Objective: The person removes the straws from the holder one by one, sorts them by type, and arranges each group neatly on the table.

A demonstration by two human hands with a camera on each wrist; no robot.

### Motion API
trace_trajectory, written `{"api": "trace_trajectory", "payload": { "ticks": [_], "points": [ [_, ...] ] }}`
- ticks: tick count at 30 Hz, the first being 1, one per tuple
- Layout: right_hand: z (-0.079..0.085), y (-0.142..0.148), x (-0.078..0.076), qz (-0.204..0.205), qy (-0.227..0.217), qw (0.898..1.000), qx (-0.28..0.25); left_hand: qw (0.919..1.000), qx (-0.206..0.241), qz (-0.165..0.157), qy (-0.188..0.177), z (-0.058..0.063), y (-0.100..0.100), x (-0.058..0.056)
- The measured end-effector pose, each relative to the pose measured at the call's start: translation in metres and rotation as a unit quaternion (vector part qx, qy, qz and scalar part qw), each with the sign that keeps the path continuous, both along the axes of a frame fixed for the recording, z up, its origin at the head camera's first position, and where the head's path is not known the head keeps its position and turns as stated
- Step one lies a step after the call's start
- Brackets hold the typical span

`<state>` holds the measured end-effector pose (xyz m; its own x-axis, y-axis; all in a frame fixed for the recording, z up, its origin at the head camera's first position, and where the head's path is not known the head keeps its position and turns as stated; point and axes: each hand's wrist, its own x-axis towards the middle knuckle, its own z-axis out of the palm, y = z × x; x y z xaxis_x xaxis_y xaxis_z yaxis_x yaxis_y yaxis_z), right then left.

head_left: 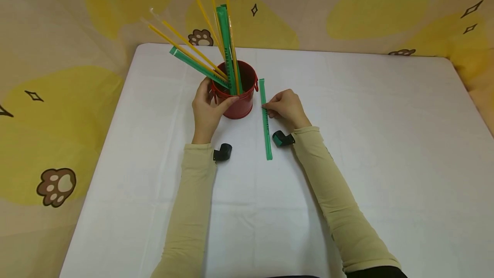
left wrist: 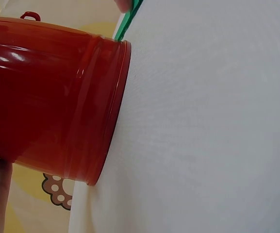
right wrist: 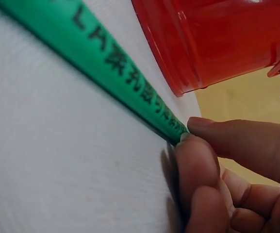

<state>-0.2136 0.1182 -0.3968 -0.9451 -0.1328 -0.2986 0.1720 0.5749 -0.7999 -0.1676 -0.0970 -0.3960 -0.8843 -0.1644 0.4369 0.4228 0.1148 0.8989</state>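
A small red metal bucket stands upright on the table, holding several yellow straws in clear wrappers and several green-wrapped straws. My left hand grips the bucket's left side, its thumb along the front rim and its fingers round the outer wall. To the right of the bucket lies one more green-wrapped straw, dark print along its length. Thumb and index finger of my right hand pinch this straw near its middle, as the right wrist view shows close up.
A white cloth covers the table. Behind and to the left hangs a yellow-patterned fabric with paw prints. Black wrist cameras sit on the inner side of both sleeves.
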Motion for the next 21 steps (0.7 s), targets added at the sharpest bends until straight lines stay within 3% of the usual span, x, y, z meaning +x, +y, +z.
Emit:
{"api": "trace_trajectory", "payload": {
  "ticks": [4, 10, 21],
  "points": [
    [-0.004, 0.004, -0.002, -0.008, -0.019, 0.997, -0.069, 1.0, 0.003, -0.001, -0.003, 0.0, 0.0, 0.0],
    [-0.007, 0.011, -0.001, -0.011, -0.035, 0.985, -0.168, 0.9999, 0.005, -0.003, -0.009, 0.0, 0.0, 0.0],
    [-0.009, 0.015, -0.004, -0.009, -0.043, 0.975, -0.22, 0.9999, 0.004, -0.003, -0.011, -0.001, 0.0, -0.001]
  ]
}}
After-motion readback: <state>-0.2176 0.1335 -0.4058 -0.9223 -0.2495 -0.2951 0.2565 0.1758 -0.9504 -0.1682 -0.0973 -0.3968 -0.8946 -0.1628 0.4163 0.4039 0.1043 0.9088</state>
